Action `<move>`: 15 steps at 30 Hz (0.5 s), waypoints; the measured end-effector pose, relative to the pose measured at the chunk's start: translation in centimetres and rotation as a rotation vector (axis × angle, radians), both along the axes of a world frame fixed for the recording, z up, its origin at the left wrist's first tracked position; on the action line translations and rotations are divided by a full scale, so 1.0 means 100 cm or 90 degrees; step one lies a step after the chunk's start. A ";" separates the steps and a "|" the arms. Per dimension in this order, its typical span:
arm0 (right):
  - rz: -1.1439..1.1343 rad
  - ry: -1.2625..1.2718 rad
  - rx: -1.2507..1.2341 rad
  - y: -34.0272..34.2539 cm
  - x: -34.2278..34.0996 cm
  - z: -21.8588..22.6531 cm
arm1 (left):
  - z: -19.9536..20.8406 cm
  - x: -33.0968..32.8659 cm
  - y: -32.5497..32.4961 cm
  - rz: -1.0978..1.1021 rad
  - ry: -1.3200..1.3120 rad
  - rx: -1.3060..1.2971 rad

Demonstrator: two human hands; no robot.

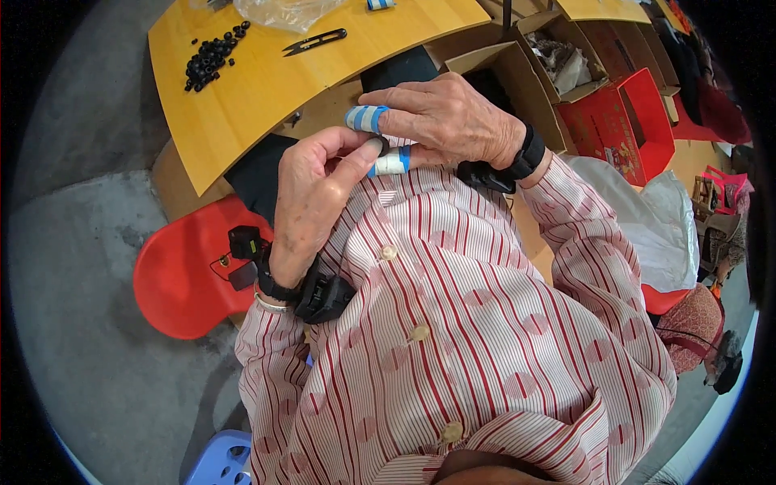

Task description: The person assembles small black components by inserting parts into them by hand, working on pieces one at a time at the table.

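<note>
In front of my chest, both hands meet at a small black part (381,145), which looks like a rubber or plastic ring. The thumb and fingers of my left hand (314,192) pinch it. My right hand (459,120) closes on it from the other side, its thumb and index finger wrapped in blue-and-white tape (366,119). My fingers cover much of the part. A heap of similar small black parts (208,66) lies on the yellow table (267,105) beyond my hands. To its right are black thread snips (315,42).
A clear plastic bag (283,11) lies at the table's far edge. Open cardboard boxes (558,117) and a red box (602,129) stand at the right, near a white plastic sack (647,230). A red chair (182,279) is left; a blue stool (220,461) sits lower left.
</note>
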State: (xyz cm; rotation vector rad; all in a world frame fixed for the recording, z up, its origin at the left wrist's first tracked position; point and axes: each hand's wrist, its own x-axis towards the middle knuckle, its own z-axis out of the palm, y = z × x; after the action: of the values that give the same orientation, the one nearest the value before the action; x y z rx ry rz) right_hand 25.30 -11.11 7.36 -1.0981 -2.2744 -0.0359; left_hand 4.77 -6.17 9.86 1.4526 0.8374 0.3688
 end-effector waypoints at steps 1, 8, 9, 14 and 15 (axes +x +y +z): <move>0.000 0.000 -0.001 0.000 0.000 -0.002 | 0.001 0.000 0.000 0.000 0.000 -0.001; 0.021 0.049 -0.051 0.000 -0.002 -0.008 | 0.004 0.002 0.005 -0.010 -0.027 -0.047; 0.022 0.067 -0.060 -0.001 -0.003 -0.008 | 0.004 0.003 0.006 -0.008 -0.032 -0.055; 0.035 0.064 -0.070 0.001 -0.005 -0.009 | -0.003 -0.003 0.014 -0.059 -0.012 -0.140; 0.039 0.088 -0.055 0.000 -0.006 -0.009 | -0.003 -0.003 0.014 -0.064 -0.026 -0.161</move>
State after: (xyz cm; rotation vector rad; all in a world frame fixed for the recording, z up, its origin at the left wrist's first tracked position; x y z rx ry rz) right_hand 24.68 -11.07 6.45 -1.0401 -2.2008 0.1591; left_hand 4.45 -4.81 9.54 1.2423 0.7466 0.2069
